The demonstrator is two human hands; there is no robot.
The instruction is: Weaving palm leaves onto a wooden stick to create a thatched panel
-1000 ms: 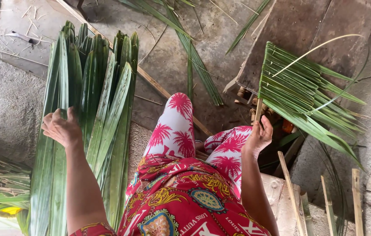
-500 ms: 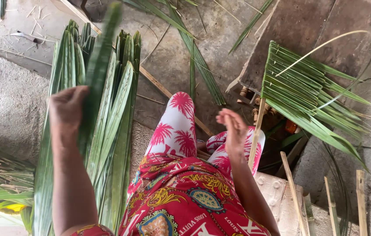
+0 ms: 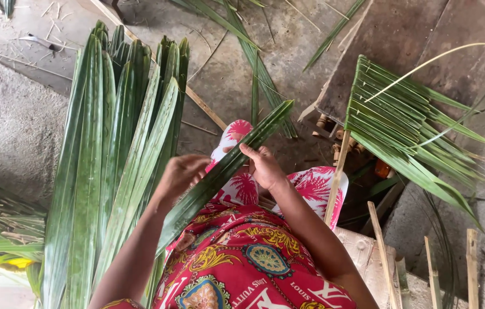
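Green palm leaf (image 3: 228, 166), long, smooth | both hands grip it: left (image 3: 178, 177), right (image 3: 265, 167)

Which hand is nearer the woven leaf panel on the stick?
Right. The right hand holds the long leaf over the lap, closer to the woven panel at the right; the left hand grips the same leaf farther away.

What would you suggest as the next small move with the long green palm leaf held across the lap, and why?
Probably carry the palm leaf rightward to the woven leaf panel. Both the left hand and the right hand grip its middle, its tip already points up and right, and the panel on its stick stands apart from it.
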